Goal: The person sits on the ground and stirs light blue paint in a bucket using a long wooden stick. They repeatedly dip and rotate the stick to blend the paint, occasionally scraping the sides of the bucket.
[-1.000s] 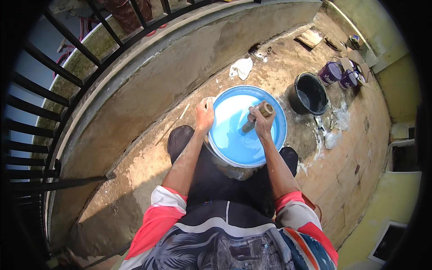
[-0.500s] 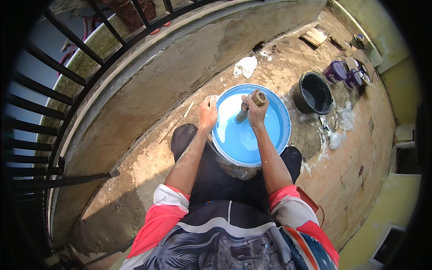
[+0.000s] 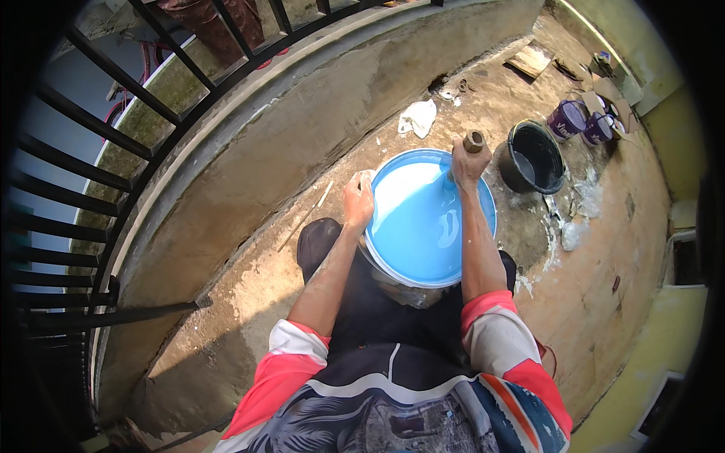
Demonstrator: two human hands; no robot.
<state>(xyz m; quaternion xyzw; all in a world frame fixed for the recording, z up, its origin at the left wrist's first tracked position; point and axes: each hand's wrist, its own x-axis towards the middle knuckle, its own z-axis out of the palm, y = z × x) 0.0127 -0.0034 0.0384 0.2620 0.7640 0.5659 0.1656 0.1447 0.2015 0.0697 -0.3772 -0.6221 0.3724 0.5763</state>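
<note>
Between my knees stands a wide bucket [image 3: 414,281] filled with light blue paint [image 3: 415,226]. My left hand [image 3: 359,201] is closed on its left rim. My right hand [image 3: 469,164] is wrapped around a thick brown stick [image 3: 473,140], whose top end pokes out above the fist. The stick slants down into the paint near the bucket's far right rim. Its lower end is hidden in the paint. Ripples and a bright patch of sunlight show on the surface.
A black bucket [image 3: 532,157] stands to the right, with purple tubs [image 3: 566,120] beyond it. Crumpled clear plastic [image 3: 574,234] lies by white splashes on the floor. A white cloth [image 3: 418,118] and a thin stick [image 3: 306,217] lie near the low wall [image 3: 302,128], topped by black railings [image 3: 102,165].
My right hand has moved the stick from the middle of the paint toward the far right rim. The left hand keeps its hold on the bucket's rim.
</note>
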